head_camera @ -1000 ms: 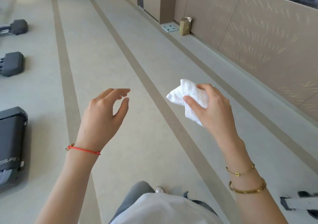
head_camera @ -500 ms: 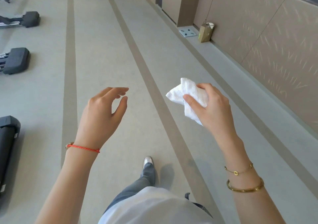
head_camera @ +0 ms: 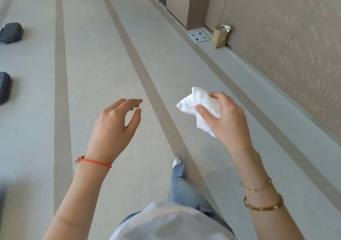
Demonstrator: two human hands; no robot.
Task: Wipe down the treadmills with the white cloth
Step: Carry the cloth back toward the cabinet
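Observation:
The crumpled white cloth [head_camera: 198,109] is up in front of me at chest height, and my right hand [head_camera: 223,116] grips it between thumb and fingers. My left hand [head_camera: 114,127] hovers beside it to the left, fingers loosely curved, holding nothing. Only the dark rear ends of two treadmills show at the left edge of the view: one [head_camera: 11,32] farther off and one [head_camera: 4,86] nearer. Both hands are well away from them.
A grey floor with darker stripes runs ahead. A tan wall [head_camera: 286,42] lines the right side, with a brown paper bag [head_camera: 219,37] and a white floor scale [head_camera: 199,36] at its base. My leg and shoe [head_camera: 177,161] step forward below.
I have walked forward along the aisle: the treadmill ends slid back along the left edge and the bag and scale came closer. Both hands kept the same pose.

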